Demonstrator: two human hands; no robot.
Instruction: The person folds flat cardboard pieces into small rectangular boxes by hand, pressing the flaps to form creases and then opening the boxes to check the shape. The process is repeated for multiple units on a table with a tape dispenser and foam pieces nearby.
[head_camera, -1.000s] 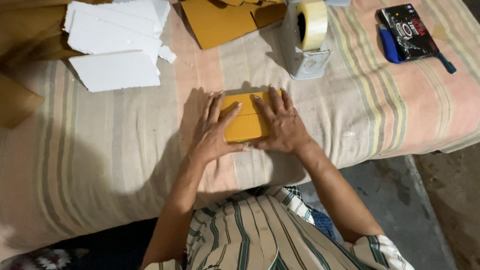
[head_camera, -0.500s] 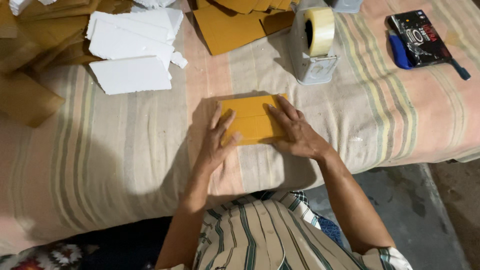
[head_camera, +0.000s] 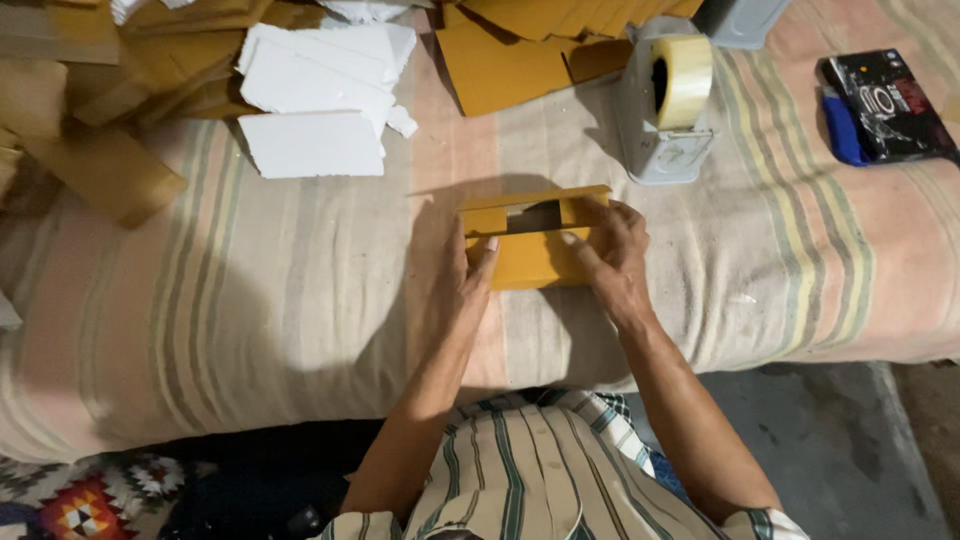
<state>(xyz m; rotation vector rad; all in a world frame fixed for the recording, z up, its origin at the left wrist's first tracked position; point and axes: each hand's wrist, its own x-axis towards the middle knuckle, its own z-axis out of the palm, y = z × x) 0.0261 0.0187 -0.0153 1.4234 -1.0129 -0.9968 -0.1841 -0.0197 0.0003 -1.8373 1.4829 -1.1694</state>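
A small yellow-brown cardboard box (head_camera: 530, 255) lies on the striped bedcover (head_camera: 250, 300) in front of me, its far flaps standing up with a dark gap between them. My left hand (head_camera: 462, 290) grips the box's left side, thumb on the top face. On the right side, my right hand (head_camera: 612, 255) holds the box, its fingers on the raised flap.
A tape dispenser (head_camera: 665, 95) with a roll of clear tape stands just beyond the box. Flat yellow-brown cardboard sheets (head_camera: 510, 55) lie behind it, white foam pieces (head_camera: 315, 95) to the left, brown cardboard (head_camera: 90, 120) far left. A black packet (head_camera: 885, 105) and blue item lie at right.
Both hands lay flat on the cardboard before; now the far flaps are raised and the piece has a box shape. The view has shifted slightly.
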